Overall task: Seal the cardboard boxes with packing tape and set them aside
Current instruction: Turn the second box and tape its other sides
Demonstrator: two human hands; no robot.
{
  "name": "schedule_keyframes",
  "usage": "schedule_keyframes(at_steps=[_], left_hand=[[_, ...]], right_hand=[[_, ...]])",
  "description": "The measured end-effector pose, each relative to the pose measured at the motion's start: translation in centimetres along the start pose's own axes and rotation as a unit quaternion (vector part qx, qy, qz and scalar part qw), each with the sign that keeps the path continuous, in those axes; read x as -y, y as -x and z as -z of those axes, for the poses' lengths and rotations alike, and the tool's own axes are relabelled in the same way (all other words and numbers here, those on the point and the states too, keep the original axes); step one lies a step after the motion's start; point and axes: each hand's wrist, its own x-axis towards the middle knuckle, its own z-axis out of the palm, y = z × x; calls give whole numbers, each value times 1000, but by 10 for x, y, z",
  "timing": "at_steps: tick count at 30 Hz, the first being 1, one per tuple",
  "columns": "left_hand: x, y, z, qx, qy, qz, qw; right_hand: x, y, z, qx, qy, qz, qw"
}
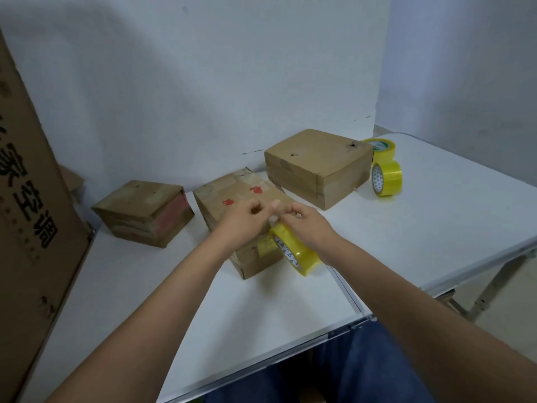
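Head view: working over the middle cardboard box (pixel 241 199), sitting on the white counter (pixel 406 228) near its centre, red marks on its top, worn flaps and old tape patches showing. Left hand (pixel 244 216) resting on the box top, fingers (pixel 257 209) curled and pinched together, seemingly nipping the free end of the clear tape; the strip itself too faint to make out. Right hand (pixel 308 225) wrapping over the yellow tape roll (pixel 293 251), fingers bent around its upper rim, thumb side close to the left hand. Roll hanging against the near right corner of the box, touching its side wall.

Judging the handling: box likely light and fairly stiff but softened at the edges, so pressing flat on the top rather than squeezing the walls. Tape thin, sticky and prone to folding onto itself; best gripping the end between fingertip pads and keeping it taut. Roll rigid and smooth, easiest holding through or across the core.

Lying around: a smaller cardboard box (pixel 142 213) at the far left edge, a larger cardboard box (pixel 316 167) far right of the middle one, two spare tape rolls (pixel 386 178) just beyond it, a tall printed carton (pixel 26 199) leaning at the left.
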Motion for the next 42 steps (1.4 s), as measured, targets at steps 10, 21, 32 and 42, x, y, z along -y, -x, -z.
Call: schedule_keyframes(at_steps=[10,21,32,42], left_hand=[[-2,3,-1,30,165,43,985],[10,-4,9,-72,-5,-56,996],[17,-41,29,-140,56,13,989],[22,-71,30,-128,83,53,987]], right_hand=[[12,9,5,34,-9,-38,999],[32,26,25,268,-208,-76,937],[25,23,16,233,-147,-134,952],[29,10,12,204,-106,-197,953]])
